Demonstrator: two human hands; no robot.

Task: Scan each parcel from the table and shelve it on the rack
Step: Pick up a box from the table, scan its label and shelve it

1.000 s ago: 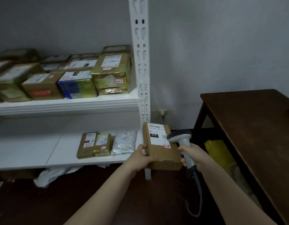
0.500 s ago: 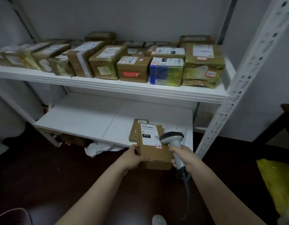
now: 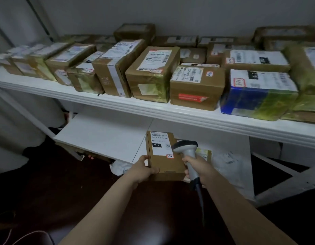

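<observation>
While your left hand (image 3: pixel 143 168) curls its fingers (image 3: pixel 154 171) round the parcel (image 3: pixel 164 161) at its near left corner, your right hand (image 3: pixel 197 167) grips the scanner (image 3: pixel 186 147), head beside the label (image 3: pixel 160 144). The parcel hangs over the lower shelf (image 3: pixel 107 137), not yet set down. The upper shelf (image 3: pixel 117 101) is packed with boxes (image 3: pixel 151 73), so much looks shelved; whether this one is scanned, I cannot tell.

Boxes (image 3: pixel 151 73) stand in rows, front to back, along the upper shelf (image 3: pixel 153 110). Under it is the lower shelf (image 3: pixel 103 137), with a bag (image 3: pixel 231 161) at its right. Over that shelf's front edge is a parcel (image 3: pixel 163 161), held at its left side by the left hand (image 3: pixel 142 169). Just right of the parcel is the scanner (image 3: pixel 186 149), in the right hand (image 3: pixel 199 167).
</observation>
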